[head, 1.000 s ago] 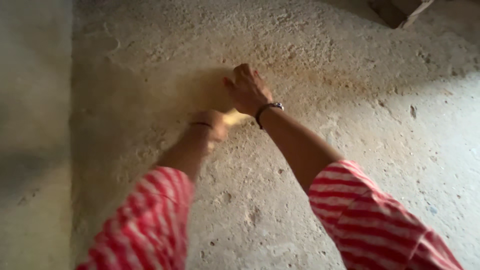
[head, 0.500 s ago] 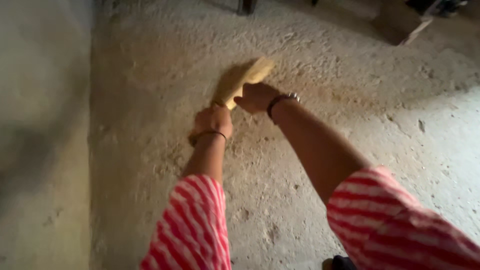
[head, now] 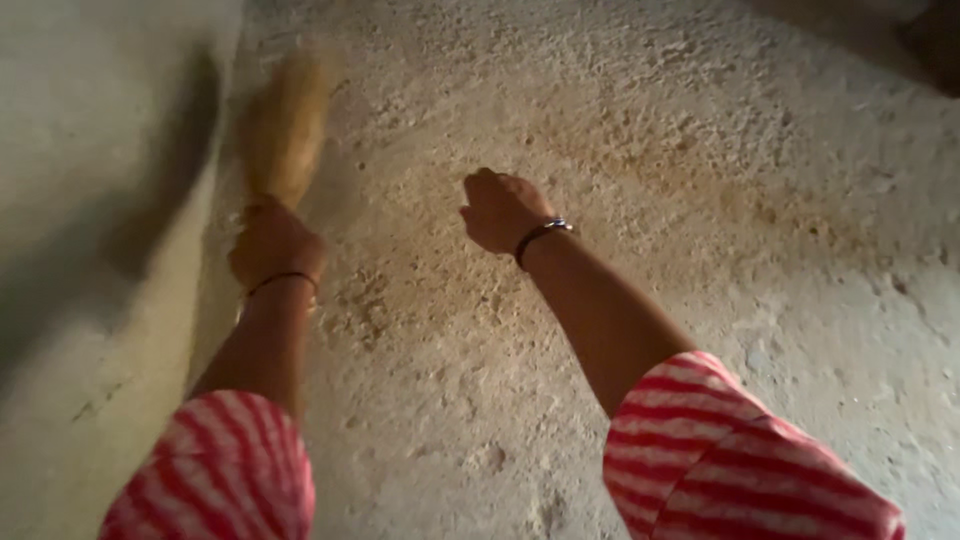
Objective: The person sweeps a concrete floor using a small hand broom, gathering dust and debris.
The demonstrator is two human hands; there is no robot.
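We look down on two bare forearms stretched out over a rough, pitted, pale grey concrete floor (head: 640, 130). The left hand (head: 274, 244) is closed in a fist around the base of a short straw-coloured hand broom of bundled fibres (head: 286, 128). The broom sticks out from the top of the fist and points away from us; its bristle end is blurred, and we cannot tell whether the tips touch the ground. It lies at the upper left of the view, just beside the edge where the floor meets a smoother grey surface (head: 90, 250) that runs down the left side and carries a dark shadow.

The right hand (head: 500, 208) hangs over the middle of the floor, well apart from the broom. Its fingers are curled loosely inward and we see nothing held in them. A thin dark band (head: 283, 279) circles the left wrist, and a dark bracelet with a small metallic piece (head: 541, 232) circles the right. Both upper arms wear short red-and-white striped sleeves (head: 740, 460), at the bottom edge of the view.
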